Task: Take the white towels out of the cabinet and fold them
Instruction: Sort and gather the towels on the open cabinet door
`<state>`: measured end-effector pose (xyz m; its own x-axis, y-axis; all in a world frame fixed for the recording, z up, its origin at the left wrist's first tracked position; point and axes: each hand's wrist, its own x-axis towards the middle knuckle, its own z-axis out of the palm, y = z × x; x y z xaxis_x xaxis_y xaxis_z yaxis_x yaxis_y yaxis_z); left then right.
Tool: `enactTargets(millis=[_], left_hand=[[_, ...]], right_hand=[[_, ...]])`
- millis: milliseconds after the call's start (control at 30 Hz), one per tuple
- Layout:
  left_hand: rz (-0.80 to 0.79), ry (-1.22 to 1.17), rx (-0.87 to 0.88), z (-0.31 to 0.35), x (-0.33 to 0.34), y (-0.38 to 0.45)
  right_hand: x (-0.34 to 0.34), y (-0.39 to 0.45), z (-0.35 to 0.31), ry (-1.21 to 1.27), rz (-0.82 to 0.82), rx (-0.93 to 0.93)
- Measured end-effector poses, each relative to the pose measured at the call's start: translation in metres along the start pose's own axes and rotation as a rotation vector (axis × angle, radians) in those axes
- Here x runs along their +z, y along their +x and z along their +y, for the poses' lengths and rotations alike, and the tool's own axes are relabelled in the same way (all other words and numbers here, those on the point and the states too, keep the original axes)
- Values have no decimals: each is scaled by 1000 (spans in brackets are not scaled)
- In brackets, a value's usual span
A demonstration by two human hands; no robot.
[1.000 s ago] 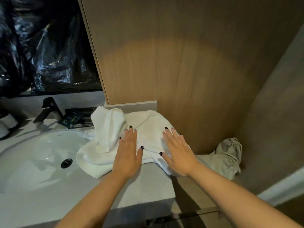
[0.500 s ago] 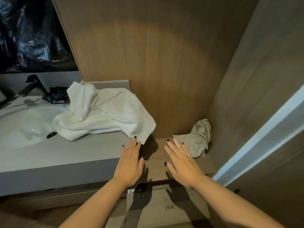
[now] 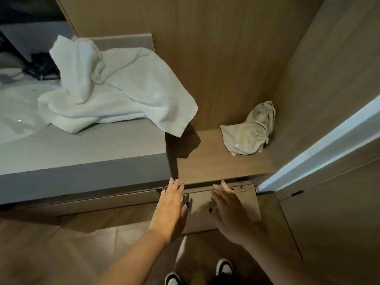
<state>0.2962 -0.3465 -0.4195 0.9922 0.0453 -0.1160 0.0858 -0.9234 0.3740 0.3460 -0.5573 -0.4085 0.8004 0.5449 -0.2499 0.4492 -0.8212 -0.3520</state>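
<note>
Nearest the camera, two black-and-white shoes (image 3: 200, 273) are seen on the wooden floor (image 3: 51, 254) at the bottom edge. Above them, both bare forearms are stretched forward. The left hand (image 3: 171, 209) is held flat with fingers extended and nothing in it; its fingertips are seen at the lower edge of the grey countertop (image 3: 82, 153). The right hand (image 3: 230, 212) is likewise spread and empty, held in front of a small wooden cabinet door (image 3: 249, 204) just beneath a wooden shelf (image 3: 216, 161). Whether either hand touches a surface cannot be told. A small metal fitting (image 3: 241, 187) is seen near the door's top right corner.

Farther back on the shelf, in the right corner against the wooden wall, a crumpled beige cloth (image 3: 248, 132) is lying. To the left, on the countertop, a white towel (image 3: 111, 93) is heaped unfolded, well apart from both hands; one corner is draped over the counter's right edge above the shelf, and its left side is lying at the rim of the white sink (image 3: 16, 112). Beyond the sink, a dark object is partly hidden by the towel and cannot be identified.
</note>
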Motion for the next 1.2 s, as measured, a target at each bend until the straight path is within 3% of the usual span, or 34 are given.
enactTargets(millis=[333,600,833,1067,1200], left_hand=[[-15,-253,-177,-12,133,-13],[20,-396,-289,-21,280,12],[-7,-295,-287,-81,401,50],[162,-430,-664,-152,495,124],[175,-408,-644,-189,526,168]], right_hand=[[123,27,71,44,-159,69],[267,59,137,123,-69,151],[389,118,188,116,-81,46],[485,202,206,148,50,164],[512,259,204,73,119,24]])
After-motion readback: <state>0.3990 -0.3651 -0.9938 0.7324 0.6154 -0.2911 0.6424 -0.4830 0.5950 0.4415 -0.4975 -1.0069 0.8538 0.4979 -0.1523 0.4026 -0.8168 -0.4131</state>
